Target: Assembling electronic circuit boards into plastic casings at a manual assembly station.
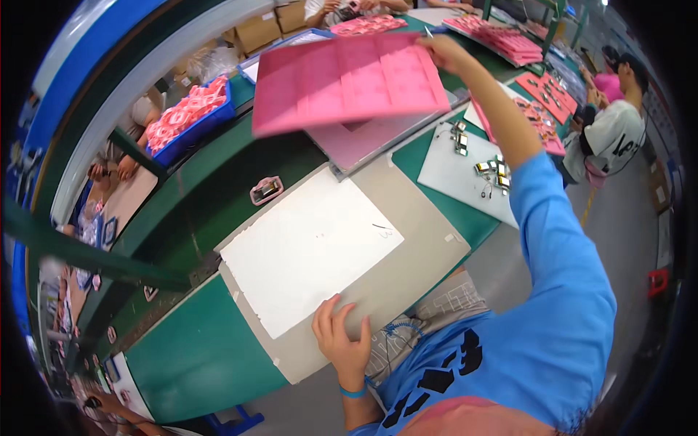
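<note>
My right hand [445, 54] grips a flat pink tray [349, 80] by its right end. The tray, with shallow rectangular hollows, is raised and tilted at the far side of the bench, partly covering a stack of flat pieces [363, 145] beneath. My left hand [340, 338] has its fingers apart and holds nothing; it lies at the near edge of a white sheet [313, 247]. That sheet rests on a grey board [429, 218] taped to the green bench top.
Small electronic assemblies [494, 173] lie on a white board [436, 161] at right. A pink-framed device [267, 190] sits on the green belt [218, 211]. Beyond stands a blue bin [195, 136] of pink pieces [187, 110]. Co-workers sit across and at right; a green post [94, 251] crosses left.
</note>
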A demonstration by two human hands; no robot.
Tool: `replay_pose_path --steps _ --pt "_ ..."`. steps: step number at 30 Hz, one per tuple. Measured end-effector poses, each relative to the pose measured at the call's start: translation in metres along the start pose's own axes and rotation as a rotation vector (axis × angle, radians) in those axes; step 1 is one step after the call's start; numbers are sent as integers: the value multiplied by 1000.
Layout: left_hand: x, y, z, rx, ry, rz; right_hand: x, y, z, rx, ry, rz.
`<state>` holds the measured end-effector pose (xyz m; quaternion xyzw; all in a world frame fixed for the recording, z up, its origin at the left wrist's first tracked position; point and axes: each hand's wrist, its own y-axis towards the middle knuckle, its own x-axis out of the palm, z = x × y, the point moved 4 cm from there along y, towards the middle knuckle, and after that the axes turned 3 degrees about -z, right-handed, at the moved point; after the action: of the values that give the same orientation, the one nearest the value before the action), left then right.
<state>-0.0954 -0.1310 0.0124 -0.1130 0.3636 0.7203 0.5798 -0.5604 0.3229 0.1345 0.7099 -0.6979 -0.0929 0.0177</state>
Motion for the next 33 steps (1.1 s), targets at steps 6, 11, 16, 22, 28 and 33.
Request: replay_pose_path --steps 6,11,16,22,28,33 --pt "19 10 -1 4 107 -184 -149 128 40 129 -21 -22" --pt "6 12 -4 39 226 -298 -152 146 51 8 -315 300" --pt "-7 55 30 -138 81 -645 -213 86 37 -1 -618 478" --pt "119 168 231 39 -359 -1336 -432 -228 48 -95 -790 741" --pt "343 256 266 139 -173 -1032 -476 -364 131 586 -856 800" --pt "403 268 300 132 -268 -961 -466 -375 166 252 -622 828"
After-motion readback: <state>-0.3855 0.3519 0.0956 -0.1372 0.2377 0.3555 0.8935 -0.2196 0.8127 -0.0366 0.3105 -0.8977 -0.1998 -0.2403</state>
